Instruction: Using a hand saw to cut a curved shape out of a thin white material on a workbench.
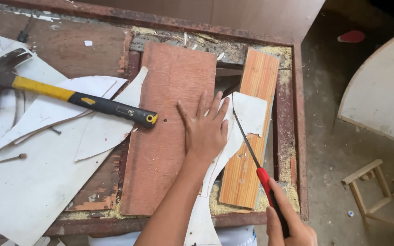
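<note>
Head cam, looking down on a rusty metal-framed workbench (pixel 297 136). My left hand (pixel 206 130) lies flat, fingers spread wide, palm down, pressing a curved white laminate offcut (pixel 251 114) where it overlaps the reddish plywood board (pixel 169 127); fingertips point to the far side. My right hand (pixel 288 223), near-right corner of the frame, is wrapped tight round the red handle of a narrow handsaw (pixel 251 146); fingers fully closed on the grip. The saw blade runs diagonally from the handle up and to the left, its tip at the far edge of the white offcut, just right of my left hand's fingers. The offcut sits across a striped orange-brown wood plank (pixel 251 136), which lies right of the plywood, w/ sawdust round its near end. Left side of the bench: a claw hammer (pixel 69 98) w/ yellow-and-black handle rests on a pile of white laminate scraps (pixel 33 173), head at far left, handle end touching the plywood's left edge. A loose nail (pixel 12 158) lies on the scraps, near-left of the hammer. On the floor at right: a small wooden stool (pixel 372 191) on its side and a curved white panel (pixel 384 100) beyond it.
</note>
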